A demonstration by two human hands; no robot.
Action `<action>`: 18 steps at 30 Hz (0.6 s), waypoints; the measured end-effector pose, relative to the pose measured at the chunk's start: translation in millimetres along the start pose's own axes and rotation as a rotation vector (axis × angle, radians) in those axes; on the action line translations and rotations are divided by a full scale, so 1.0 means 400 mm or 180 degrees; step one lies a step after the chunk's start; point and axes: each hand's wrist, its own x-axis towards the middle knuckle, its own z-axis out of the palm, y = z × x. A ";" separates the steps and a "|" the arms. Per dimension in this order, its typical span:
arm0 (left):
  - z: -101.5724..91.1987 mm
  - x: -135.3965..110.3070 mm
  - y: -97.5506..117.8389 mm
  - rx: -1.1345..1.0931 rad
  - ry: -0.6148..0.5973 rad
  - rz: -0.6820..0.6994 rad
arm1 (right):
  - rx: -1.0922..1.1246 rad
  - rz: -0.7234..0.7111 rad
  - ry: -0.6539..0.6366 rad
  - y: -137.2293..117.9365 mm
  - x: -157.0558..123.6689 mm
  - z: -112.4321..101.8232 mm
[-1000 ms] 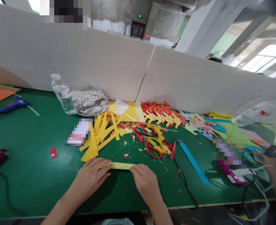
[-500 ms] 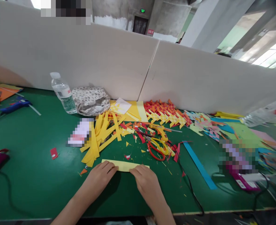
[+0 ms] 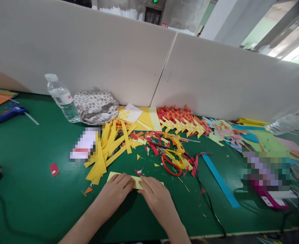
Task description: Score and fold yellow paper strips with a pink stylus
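A pale yellow paper strip (image 3: 137,182) lies crosswise near the front of the green table. My left hand (image 3: 119,187) grips its left half, fingers bent and pressed together over the paper. On the right half, my right hand (image 3: 154,191) holds it the same way, with the thumb at the lower edge. A short stretch of paper shows between the hands, and the strip's two ends stick out past them. Just beyond are red and yellow scissors (image 3: 173,162), a yellow glue gun (image 3: 176,142) and scattered paper scraps.
Yellow paper strips (image 3: 106,149) lie in a heap at left, beside a blurred-out flat object (image 3: 84,144). Woven paper fish (image 3: 182,122) are stacked by the partition (image 3: 101,57). A water bottle (image 3: 64,101) stands near a cloth bag (image 3: 95,106). A black cord (image 3: 207,200) and blue strip (image 3: 220,179) lie right.
My hands have come closer together along the strip, the left one sliding right, so less paper shows between them. The view has tilted slightly downward.
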 end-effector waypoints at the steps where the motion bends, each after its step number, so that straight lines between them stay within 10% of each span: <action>1: -0.003 0.002 -0.004 0.0018 0.0048 0.0030 | -0.0029 -0.0045 0.0019 0.004 -0.002 0.000; 8: -0.027 0.002 -0.034 0.0404 0.0269 0.0623 | -0.0186 -0.0357 0.0065 0.028 0.011 -0.022; 18: 0.002 -0.016 -0.042 0.0002 0.0301 0.0191 | -0.0184 -0.0288 -0.0084 0.016 0.010 -0.015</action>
